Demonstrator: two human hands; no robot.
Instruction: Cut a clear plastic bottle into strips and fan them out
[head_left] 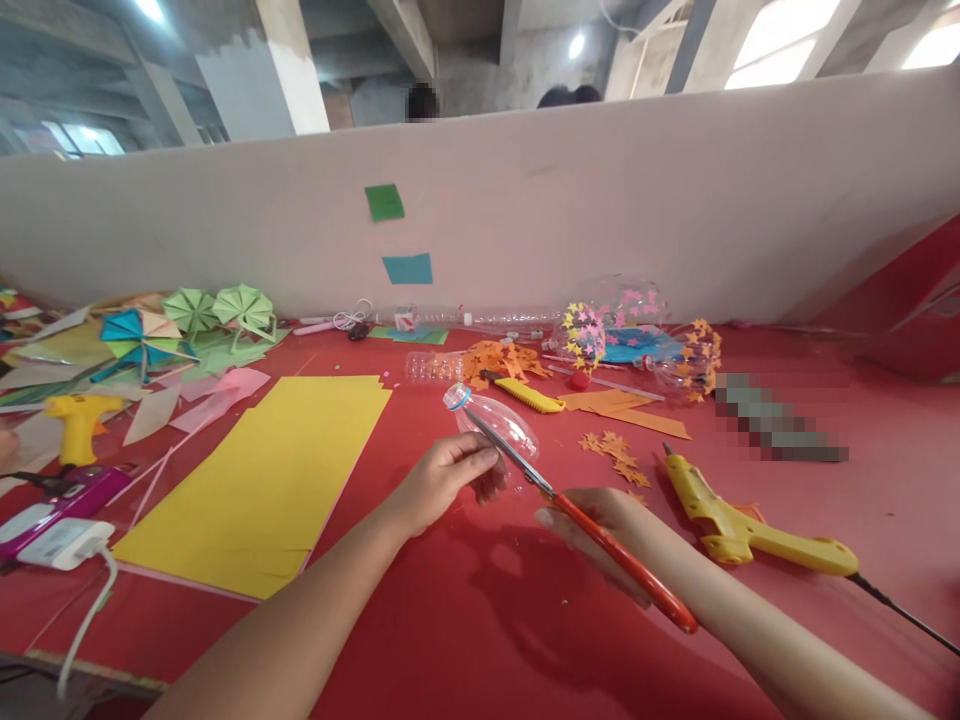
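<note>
In front of me is the clear top part of a plastic bottle [506,422], its blue-ringed neck tilted up to the left. My left hand [450,475] is closed with thumb and fingers pinching the bottle's near edge. Red-handled scissors [630,560] are in my right hand [600,510], which is wrapped about the handles. Their metal blades lie along the bottle's near side, with the tips close to its neck and to my left thumb. Whether the blades are cutting into the plastic I cannot tell. Part of the bottle is hidden behind blades and fingers.
Yellow paper sheets [277,470] lie left. Beyond the bottle are a yellow cutter knife [529,393] and orange paper stars [502,362]. A yellow glue gun [750,530] with a cord lies right, a power strip [67,515] left. A pale partition [480,220] closes the back.
</note>
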